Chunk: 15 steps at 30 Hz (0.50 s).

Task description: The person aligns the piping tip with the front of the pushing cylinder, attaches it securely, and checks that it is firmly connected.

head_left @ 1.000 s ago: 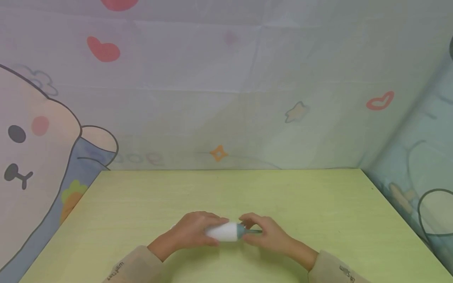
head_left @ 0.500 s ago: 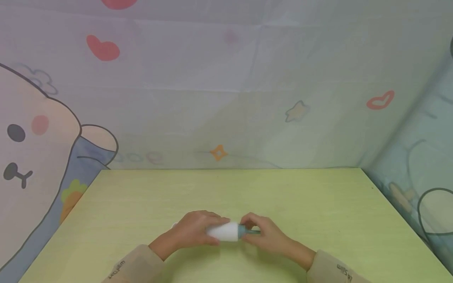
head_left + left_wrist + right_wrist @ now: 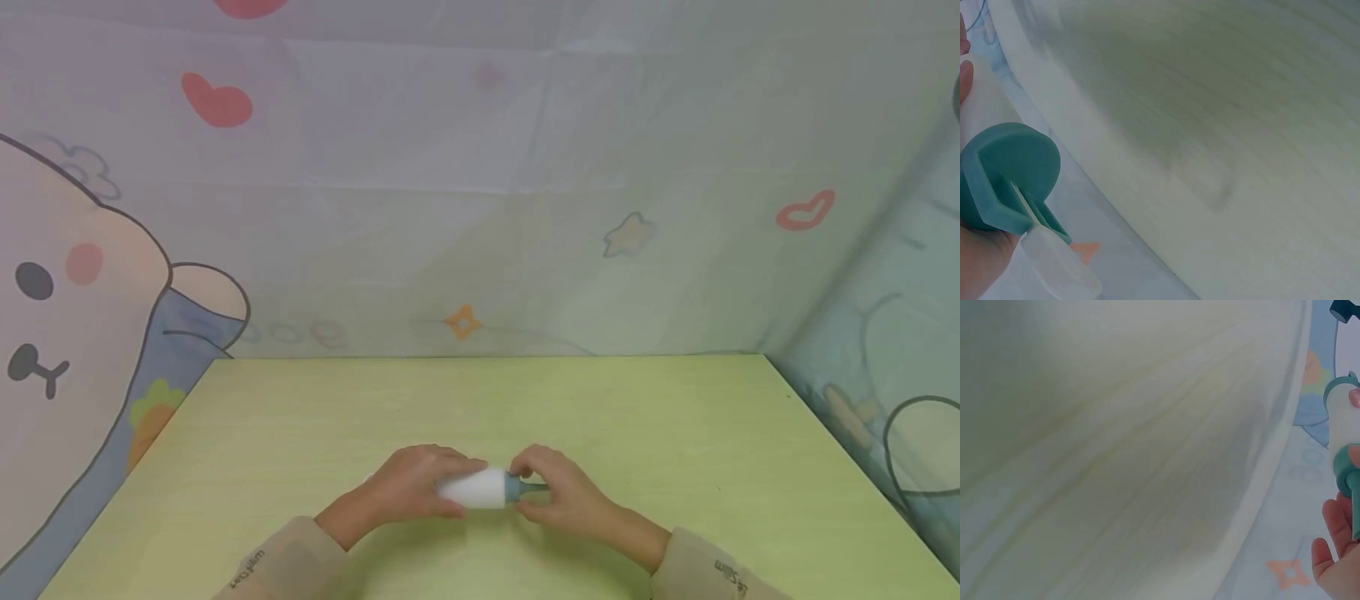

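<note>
A white cylinder [image 3: 483,488] with teal ends lies sideways between the two hands, low over the table. My left hand [image 3: 412,483] wraps round its body from the left, thumb below and fingers above. At the right end, my right hand [image 3: 566,492] pinches the teal collar [image 3: 513,487] between thumb and finger. From that collar a thin teal stem [image 3: 1355,503] sticks out toward the right palm; in the right wrist view other fingers stand spread beside it. The left wrist view shows the opposite teal end cap [image 3: 1032,153], slotted, with a flat white tab [image 3: 1063,265] projecting from it.
A pale green-yellow table [image 3: 480,400] extends beyond the hands to its straight back edge. Behind it hangs a printed cloth [image 3: 420,167] with hearts, stars and a cartoon bear, and more cloth [image 3: 885,333] covers the right side.
My right hand has moved slightly left, its thumb and finger now at the collar. My left hand and the cylinder stay nearly in place.
</note>
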Available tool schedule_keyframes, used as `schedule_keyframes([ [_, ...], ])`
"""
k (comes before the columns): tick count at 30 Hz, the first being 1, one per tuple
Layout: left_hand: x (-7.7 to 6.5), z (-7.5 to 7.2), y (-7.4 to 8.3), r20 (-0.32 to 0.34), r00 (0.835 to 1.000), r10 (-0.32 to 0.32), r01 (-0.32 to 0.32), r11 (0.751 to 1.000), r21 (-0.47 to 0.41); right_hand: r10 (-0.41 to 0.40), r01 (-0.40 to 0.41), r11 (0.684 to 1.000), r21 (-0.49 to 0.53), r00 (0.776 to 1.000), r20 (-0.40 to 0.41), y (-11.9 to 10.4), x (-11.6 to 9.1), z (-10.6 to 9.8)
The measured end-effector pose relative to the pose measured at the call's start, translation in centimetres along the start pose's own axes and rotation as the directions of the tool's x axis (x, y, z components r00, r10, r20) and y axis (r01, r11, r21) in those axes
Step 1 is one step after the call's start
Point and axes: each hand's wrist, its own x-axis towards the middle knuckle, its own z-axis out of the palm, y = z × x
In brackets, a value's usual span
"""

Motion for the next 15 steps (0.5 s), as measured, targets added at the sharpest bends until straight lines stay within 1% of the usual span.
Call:
schedule_keyframes([
  [3,-0.01,0.12,0.03,0.002,1.0,0.003,-0.003,1.0,-0.004,0.047,-0.047,0.999,0.017,0.999,0.02,-0.03,-0.04,-0.06],
  [6,-0.09,0.27,0.09,0.002,1.0,-0.002,0.002,1.0,-0.002,0.126,-0.131,0.988,0.086,0.99,0.06,0.0,-0.05,-0.15],
  [10,-0.19,0.41,0.35,-0.02,1.0,0.007,-0.007,1.0,0.019,0.194,-0.21,0.959,0.192,0.976,0.101,0.08,-0.03,-0.24],
  [15,-0.33,0.38,0.84,-0.054,0.998,0.026,-0.024,0.999,0.044,0.235,-0.264,0.915,0.304,0.964,0.128,-0.07,-0.05,-0.46],
])
